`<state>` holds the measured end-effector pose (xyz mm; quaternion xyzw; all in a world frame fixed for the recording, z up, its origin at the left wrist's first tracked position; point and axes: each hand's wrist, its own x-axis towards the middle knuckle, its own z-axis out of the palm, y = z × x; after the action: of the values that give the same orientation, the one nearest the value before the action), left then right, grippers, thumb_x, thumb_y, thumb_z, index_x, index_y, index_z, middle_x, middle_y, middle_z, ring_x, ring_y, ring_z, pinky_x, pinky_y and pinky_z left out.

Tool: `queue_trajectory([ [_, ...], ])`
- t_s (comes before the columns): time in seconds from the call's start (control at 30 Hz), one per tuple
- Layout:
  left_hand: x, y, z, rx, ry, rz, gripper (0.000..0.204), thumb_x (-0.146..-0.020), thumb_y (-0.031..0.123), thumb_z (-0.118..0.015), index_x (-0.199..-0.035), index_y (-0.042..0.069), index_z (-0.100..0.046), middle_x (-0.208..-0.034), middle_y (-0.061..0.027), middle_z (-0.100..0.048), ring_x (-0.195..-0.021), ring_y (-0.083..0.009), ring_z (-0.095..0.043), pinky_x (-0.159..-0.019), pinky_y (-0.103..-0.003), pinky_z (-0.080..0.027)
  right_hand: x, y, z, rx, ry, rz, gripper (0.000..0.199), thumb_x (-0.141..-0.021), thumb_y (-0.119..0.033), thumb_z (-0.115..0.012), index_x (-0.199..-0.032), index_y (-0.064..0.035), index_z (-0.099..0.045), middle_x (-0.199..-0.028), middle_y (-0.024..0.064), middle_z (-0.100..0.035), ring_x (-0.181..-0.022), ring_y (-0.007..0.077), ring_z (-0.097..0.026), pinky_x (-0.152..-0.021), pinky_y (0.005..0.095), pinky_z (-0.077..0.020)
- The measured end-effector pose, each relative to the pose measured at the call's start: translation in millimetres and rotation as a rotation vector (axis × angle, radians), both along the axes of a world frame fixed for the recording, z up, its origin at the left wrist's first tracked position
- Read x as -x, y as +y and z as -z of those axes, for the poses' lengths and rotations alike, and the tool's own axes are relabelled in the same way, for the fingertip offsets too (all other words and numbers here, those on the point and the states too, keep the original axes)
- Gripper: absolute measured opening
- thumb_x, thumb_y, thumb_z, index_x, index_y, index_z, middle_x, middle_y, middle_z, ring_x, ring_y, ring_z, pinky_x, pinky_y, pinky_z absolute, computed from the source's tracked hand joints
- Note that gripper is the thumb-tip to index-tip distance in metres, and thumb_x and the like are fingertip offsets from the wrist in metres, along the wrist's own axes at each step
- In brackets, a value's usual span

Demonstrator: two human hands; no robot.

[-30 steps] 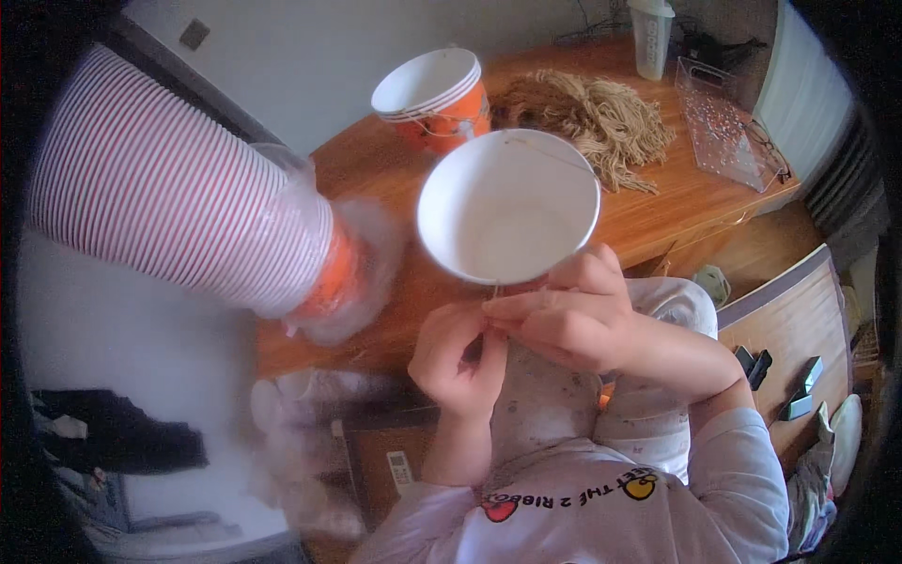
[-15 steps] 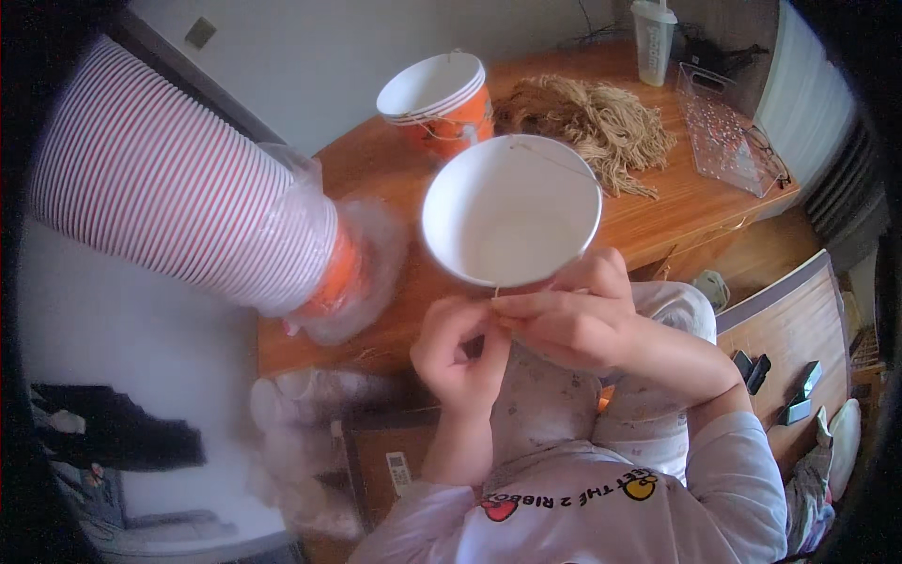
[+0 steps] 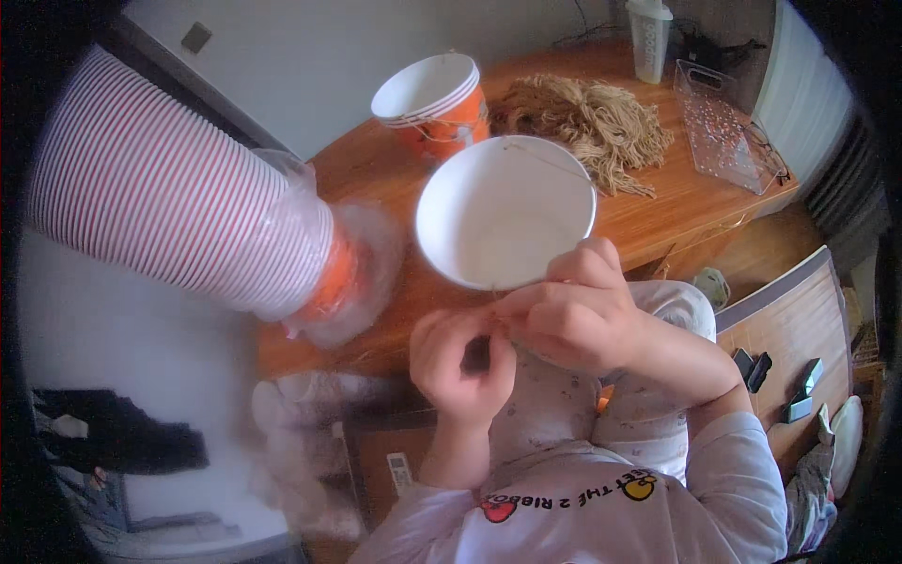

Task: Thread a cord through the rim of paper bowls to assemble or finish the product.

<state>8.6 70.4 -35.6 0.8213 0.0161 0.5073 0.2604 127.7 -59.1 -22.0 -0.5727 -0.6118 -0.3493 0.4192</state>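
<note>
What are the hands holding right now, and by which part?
Left hand and right hand appear to pinch a thin cord near the bucket's closest rim; exactly which part is hidden.

Bucket (image 3: 503, 211) is wht inside w/ wht rim. Nested buckets (image 3: 446, 132) show wht rims, orange sides w/ dk print. Tall stack (image 3: 188, 193) has wht/pinkish-red stripes, orange end. Cord bundle (image 3: 606, 122): tan. Tabletop (image 3: 376, 183): orange-brn wood grain. Tray (image 3: 716, 127): clear w/ reddish & wht specks. Trousers (image 3: 550, 399): off-wht, greyish motifs. Shirt (image 3: 592, 522): wht, blk lettering, red & yel motifs.
</note>
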Motion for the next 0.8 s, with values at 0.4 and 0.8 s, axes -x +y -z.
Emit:
queue_trajectory([
  [0.4,1.2,-4.1,5.4,0.064,-0.006,-0.011,0.015,-0.069,0.001,-0.072,-0.083,0.004,-0.069,-0.08,-0.0085,-0.068,-0.07,-0.0279,-0.062,-0.067,-0.037,-0.049,0.7,-3.2,5.3,-0.069,0.003,0.065,0.025,-0.071,-0.021,-0.074,-0.086,-0.0167,-0.056,-0.1,-0.0048,-0.072,-0.08,0.0147,-0.055,-0.07,0.0307,-0.036],
  [0.8,-1.0,-4.0,4.7,0.079,-0.003,0.019,0.01,-0.073,-0.002,-0.066,-0.083,-0.002,-0.065,-0.08,-0.0109,-0.064,-0.076,-0.0266,-0.06,-0.073,-0.036,-0.048,4.1,0.9,8.3,-0.086,0.033,0.08,0.027,-0.07,-0.024,-0.075,-0.09,-0.0176,-0.058,-0.102,-0.008,-0.07,-0.081,0.0123,-0.057,-0.071,0.0298,-0.037],
])
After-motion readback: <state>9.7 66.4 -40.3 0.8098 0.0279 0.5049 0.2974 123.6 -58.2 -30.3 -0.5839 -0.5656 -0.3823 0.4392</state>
